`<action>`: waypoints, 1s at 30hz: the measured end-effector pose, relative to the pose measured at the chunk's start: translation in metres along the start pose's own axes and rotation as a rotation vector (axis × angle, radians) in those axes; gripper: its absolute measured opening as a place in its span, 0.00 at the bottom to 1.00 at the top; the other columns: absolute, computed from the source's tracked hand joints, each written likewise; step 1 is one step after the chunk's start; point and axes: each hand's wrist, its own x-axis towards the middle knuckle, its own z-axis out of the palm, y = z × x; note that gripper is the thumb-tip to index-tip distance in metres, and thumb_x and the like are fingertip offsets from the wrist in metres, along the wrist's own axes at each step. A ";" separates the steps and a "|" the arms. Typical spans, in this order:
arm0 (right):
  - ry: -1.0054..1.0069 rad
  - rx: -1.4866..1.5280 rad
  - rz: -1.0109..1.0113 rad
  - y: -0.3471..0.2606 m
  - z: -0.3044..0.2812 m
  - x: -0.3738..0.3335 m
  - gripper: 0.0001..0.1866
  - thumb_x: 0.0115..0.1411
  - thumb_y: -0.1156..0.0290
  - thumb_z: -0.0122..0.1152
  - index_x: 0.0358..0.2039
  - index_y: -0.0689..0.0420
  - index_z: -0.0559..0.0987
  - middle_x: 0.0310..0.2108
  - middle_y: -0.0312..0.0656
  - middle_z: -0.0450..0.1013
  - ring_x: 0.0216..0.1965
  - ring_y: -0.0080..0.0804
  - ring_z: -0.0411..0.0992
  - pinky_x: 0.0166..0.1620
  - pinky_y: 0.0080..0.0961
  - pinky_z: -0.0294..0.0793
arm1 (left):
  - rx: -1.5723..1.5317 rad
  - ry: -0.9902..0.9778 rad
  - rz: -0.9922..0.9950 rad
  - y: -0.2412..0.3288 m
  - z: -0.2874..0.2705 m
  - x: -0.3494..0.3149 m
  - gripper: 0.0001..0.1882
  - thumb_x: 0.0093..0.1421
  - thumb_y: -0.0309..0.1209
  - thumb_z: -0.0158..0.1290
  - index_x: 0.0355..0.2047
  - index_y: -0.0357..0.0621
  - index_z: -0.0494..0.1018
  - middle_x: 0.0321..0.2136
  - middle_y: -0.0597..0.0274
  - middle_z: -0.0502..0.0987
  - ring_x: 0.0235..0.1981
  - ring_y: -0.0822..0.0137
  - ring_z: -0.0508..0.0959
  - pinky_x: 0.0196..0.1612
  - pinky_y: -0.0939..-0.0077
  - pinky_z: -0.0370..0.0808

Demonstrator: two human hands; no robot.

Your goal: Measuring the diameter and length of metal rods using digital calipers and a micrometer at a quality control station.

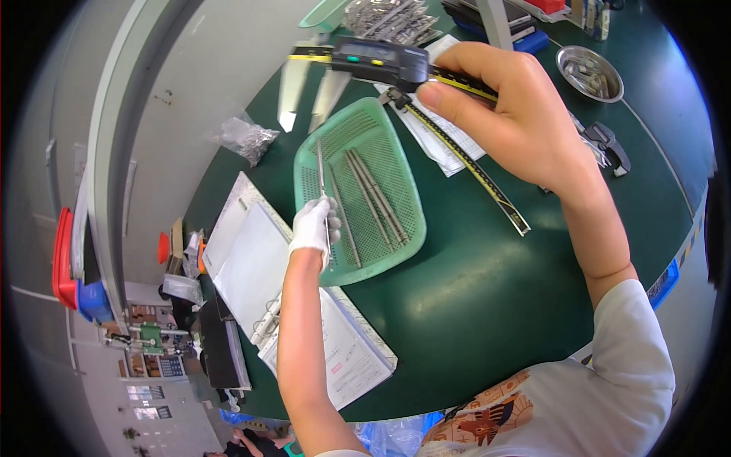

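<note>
My left hand, in a white glove, is closed around a thin metal rod over the left side of a green plastic basket. Several more grey metal rods lie inside that basket. Bare and raised at the upper right, my right hand grips a black digital caliper by its beam. The caliper's jaws point down toward the basket and stand apart, with nothing between them. A second, longer caliper lies on the table beyond the basket's right rim, partly over white papers.
An open ring binder with printed sheets lies left of the basket. A bag of small metal parts and a heap of bagged parts sit farther off. At the right are a steel bowl and another dark tool on the green table.
</note>
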 end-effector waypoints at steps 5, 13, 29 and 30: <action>-0.183 -0.218 0.009 -0.001 0.012 -0.008 0.16 0.48 0.60 0.54 0.19 0.63 0.72 0.11 0.48 0.64 0.16 0.45 0.64 0.20 0.34 0.61 | -0.480 -0.109 0.404 -0.010 -0.018 -0.076 0.10 0.58 0.34 0.43 0.35 0.40 0.65 0.22 0.68 0.65 0.12 0.83 0.57 0.11 0.90 0.50; -0.629 -0.062 -0.110 -0.035 0.050 -0.045 0.13 0.49 0.65 0.52 0.21 0.64 0.70 0.15 0.51 0.65 0.21 0.50 0.65 0.24 0.40 0.62 | -0.527 0.197 0.850 -0.081 0.007 -0.147 0.14 0.56 0.34 0.47 0.36 0.35 0.66 0.18 0.65 0.66 0.13 0.81 0.57 0.13 0.90 0.50; -0.787 -0.010 -0.111 -0.048 0.057 -0.067 0.13 0.49 0.63 0.53 0.22 0.63 0.70 0.13 0.47 0.63 0.18 0.46 0.64 0.21 0.35 0.60 | -0.667 0.227 0.713 -0.102 0.015 -0.160 0.12 0.55 0.32 0.48 0.36 0.35 0.66 0.21 0.64 0.66 0.14 0.81 0.59 0.14 0.89 0.53; -0.794 -0.014 -0.105 -0.048 0.057 -0.066 0.14 0.49 0.63 0.53 0.21 0.63 0.70 0.12 0.47 0.63 0.18 0.46 0.64 0.21 0.35 0.60 | -0.688 0.230 0.729 -0.101 0.015 -0.160 0.10 0.54 0.30 0.48 0.33 0.35 0.67 0.20 0.65 0.66 0.13 0.82 0.60 0.14 0.90 0.54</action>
